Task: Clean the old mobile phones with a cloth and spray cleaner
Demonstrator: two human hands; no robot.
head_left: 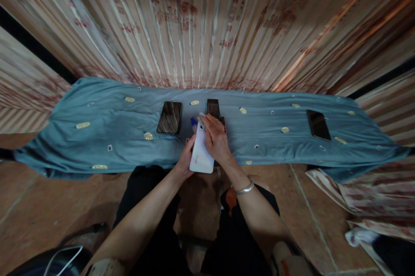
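Observation:
A white phone (201, 155), its back facing up, is held over the front edge of the cloth-covered table. My left hand (186, 158) grips it along its left side. On the phone's upper right part rests my right hand (216, 138), fingers pressed together around a small pale wad (202, 117), perhaps a cloth or tissue, near the camera end. Just left of the phone's top is a blue-capped item (193, 123), partly hidden. Behind my right hand lies a dark box (213, 107), with another dark object (221, 120) mostly covered by the hand.
A dark phone (170, 117) lies left of my hands, and another black phone (318, 125) lies far right on the blue patterned cloth (266, 137). Patterned curtains (201, 29) hang behind the table. A white cable (66, 261) crosses a dark seat at the lower left.

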